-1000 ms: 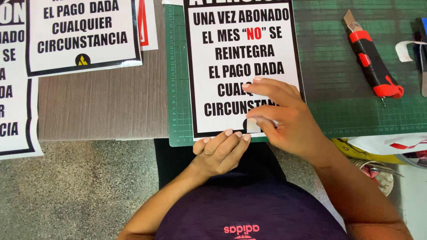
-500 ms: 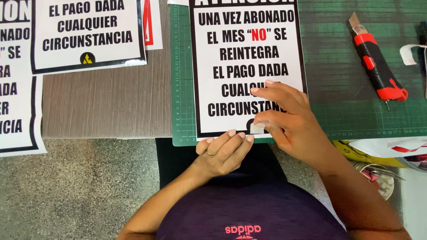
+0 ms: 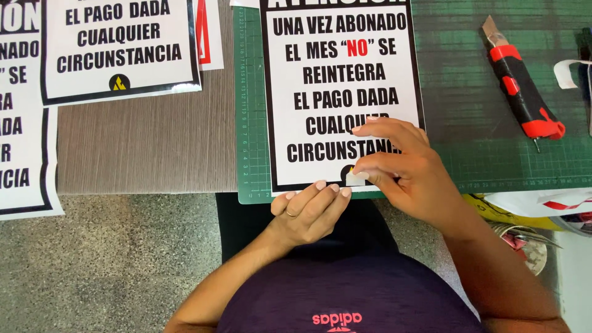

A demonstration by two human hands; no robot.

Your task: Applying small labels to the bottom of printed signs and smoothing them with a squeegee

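A small white sticker (image 3: 356,178) is now pinched by the right hand (image 3: 407,169) over the sign (image 3: 342,92), just beyond the left hand (image 3: 308,213), whose extended fingers stay pressed empty on its lower edge, so placement seems close.

It looked like a small sign-making workshop: a green cutting mat (image 3: 505,166) lay on the desk (image 3: 148,148), with a red knife (image 3: 521,92) and printed signs (image 3: 117,49) around.
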